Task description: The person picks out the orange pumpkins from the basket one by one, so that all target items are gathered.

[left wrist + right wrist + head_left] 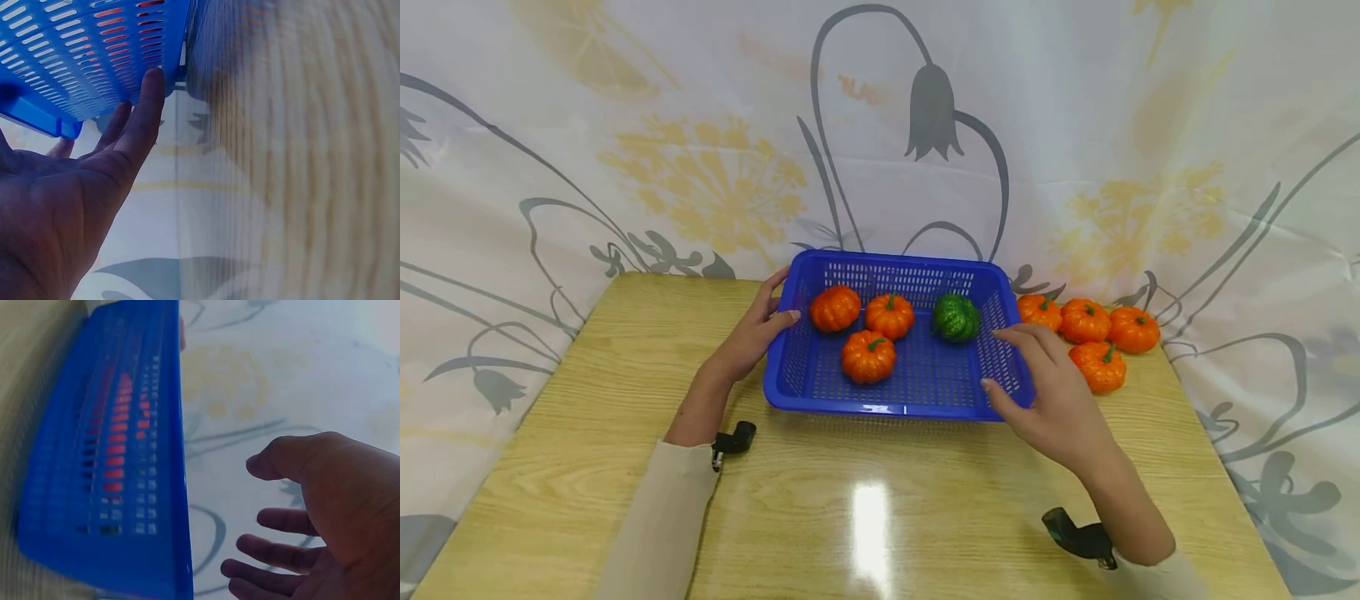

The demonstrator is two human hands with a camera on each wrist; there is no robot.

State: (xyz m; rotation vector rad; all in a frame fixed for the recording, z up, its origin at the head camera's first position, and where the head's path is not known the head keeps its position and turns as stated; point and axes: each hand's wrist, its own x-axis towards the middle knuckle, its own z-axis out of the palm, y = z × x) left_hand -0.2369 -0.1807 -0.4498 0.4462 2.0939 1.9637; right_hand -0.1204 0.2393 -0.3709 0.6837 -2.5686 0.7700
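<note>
A blue plastic basket [880, 409] with slotted walls sits on the table. Inside it lie three orange toy pumpkins [868, 358] on the left and middle, and a green one [957, 318] towards the right. My left hand [748, 333] holds the basket's left side, thumb over the rim; in the left wrist view its fingers [147, 109] reach along the outer wall. Over the right rim, my right hand [1052, 400] hovers with fingers spread and nothing between them. The right wrist view shows its fingertips apart from the basket wall [181, 506].
Several more orange pumpkins [1097, 367] stand in a cluster on the table [820, 500], just right of the basket. A white cloth [1075, 100] printed with flowers hangs behind the table and along its sides.
</note>
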